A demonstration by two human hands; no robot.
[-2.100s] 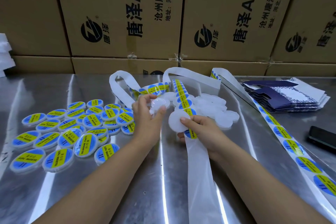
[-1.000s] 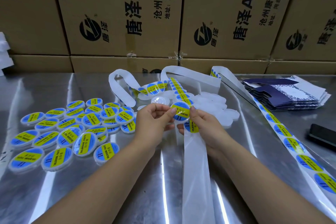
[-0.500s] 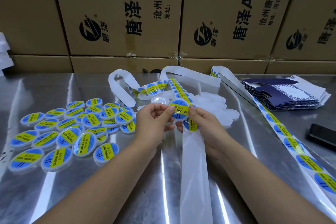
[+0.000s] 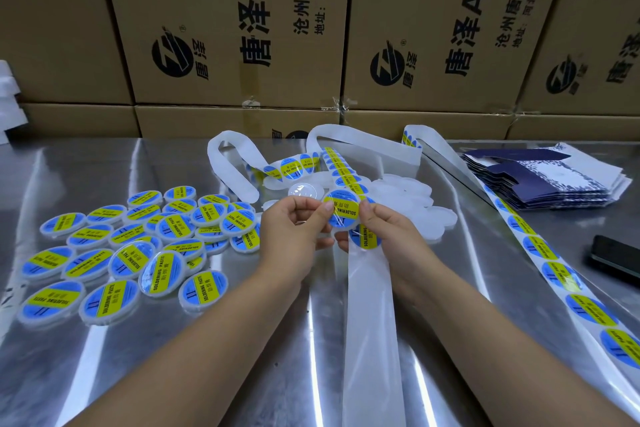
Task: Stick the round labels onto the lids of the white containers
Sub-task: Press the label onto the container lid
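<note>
over the table (image 4: pixel 242 357) middle, held just off the surface: left hand (image 4: pixel 294 229) and right hand (image 4: pixel 384 229) meet on one container (image 4: pixel 338 225). left thumb and forefinger pinch its left rim, the other fingers curled under. right thumb presses the right edge of the blue-yellow label (image 4: pixel 341 208) on the lid; the right fingers are tucked beneath, mostly hidden. the label faces the camera, its text running sideways. the strip (image 4: pixel 369 305) of white backing passes under the right hand and runs to the near edge; its next label sits just below the held container, touching the right palm. cannot tell whether the right fingers also hold the strip. beyond the hands the strip loops and curls over the blank containers (image 4: pixel 412 198), which are heaped just behind the right hand. a clear lid (image 4: pixel 303 191) lies just behind the left knuckles. the labelled pile (image 4: pixel 138 243) spreads left of the left wrist, its nearest pieces close beside the hand and some overlapping. bare steel lies between the forearms and along the near-left edge. on the right a second strip (image 4: pixel 561 274) runs diagonally toward the near corner, well apart from the right arm; a phone (image 4: pixel 616 258) lies past it at the right edge, and flat navy cartons (image 4: pixel 540 180) are stacked behind. boxes (image 4: pixel 242 28) wall the far edge.
</note>
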